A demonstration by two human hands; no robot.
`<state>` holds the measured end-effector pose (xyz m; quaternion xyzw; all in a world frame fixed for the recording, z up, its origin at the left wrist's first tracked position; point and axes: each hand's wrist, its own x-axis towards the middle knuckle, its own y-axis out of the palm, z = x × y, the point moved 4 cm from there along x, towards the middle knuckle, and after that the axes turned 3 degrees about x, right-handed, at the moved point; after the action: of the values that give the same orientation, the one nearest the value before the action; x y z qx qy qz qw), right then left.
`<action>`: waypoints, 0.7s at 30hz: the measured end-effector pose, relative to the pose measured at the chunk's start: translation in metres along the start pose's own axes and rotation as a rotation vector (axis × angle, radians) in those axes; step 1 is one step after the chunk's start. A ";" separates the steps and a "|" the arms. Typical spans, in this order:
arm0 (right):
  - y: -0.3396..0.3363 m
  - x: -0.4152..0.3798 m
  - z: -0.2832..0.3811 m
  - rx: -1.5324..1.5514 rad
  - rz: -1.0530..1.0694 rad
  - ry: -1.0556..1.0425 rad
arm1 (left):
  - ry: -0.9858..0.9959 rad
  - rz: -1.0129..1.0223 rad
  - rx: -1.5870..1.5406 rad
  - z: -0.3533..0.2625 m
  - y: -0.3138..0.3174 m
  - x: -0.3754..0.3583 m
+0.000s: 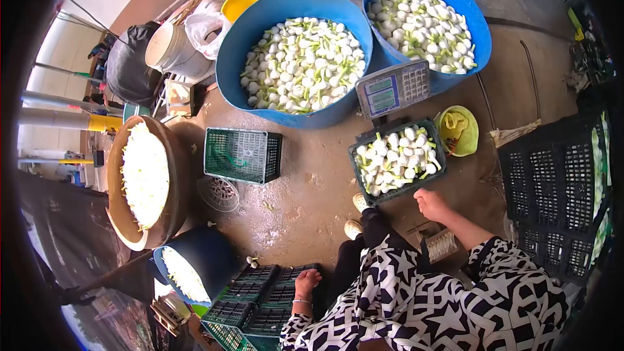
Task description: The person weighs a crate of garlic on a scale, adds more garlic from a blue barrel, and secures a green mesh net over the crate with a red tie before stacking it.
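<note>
My left hand [308, 282], with a bracelet at the wrist, has its fingers curled beside stacked green crates [263, 299] at the bottom; what it holds, if anything, is hidden. My right hand [431, 204] is closed just off the lower right edge of a dark crate [359, 172] full of white bulbs with short green stems [396, 156]. Whether anything is inside its fingers cannot be made out. The crate sits at the foot of a scale with a display and keypad [393, 89]. A yellow-green bucket [467, 147] stands right of the crate.
Two large blue tubs [227, 58] [484, 39] of bulbs stand at the back. An empty green crate [243, 156] and a round strainer [219, 194] lie on the wet floor. A brown tub [175, 188] and dark blue tub [211, 253] are left; black crates [549, 185] stand right.
</note>
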<state>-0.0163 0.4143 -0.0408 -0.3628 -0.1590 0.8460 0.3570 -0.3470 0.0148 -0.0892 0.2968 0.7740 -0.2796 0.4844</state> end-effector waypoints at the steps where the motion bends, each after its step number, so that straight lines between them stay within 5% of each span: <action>1: -0.003 -0.016 -0.015 -0.044 -0.017 0.029 | 0.047 0.031 0.016 -0.009 0.002 -0.002; 8: -0.004 -0.127 -0.059 -0.010 -0.165 0.087 | 0.198 0.035 0.215 -0.049 -0.006 0.004; 10: 0.001 -0.155 -0.064 0.114 -0.085 0.334 | 0.198 0.018 0.213 -0.048 -0.013 0.001; 21: -0.011 -0.204 -0.135 0.047 -0.183 0.285 | 0.112 0.049 0.329 -0.010 -0.063 0.010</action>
<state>0.1851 0.2768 -0.0256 -0.4545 -0.1194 0.7533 0.4600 -0.4030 -0.0183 -0.0857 0.4060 0.7362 -0.3735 0.3920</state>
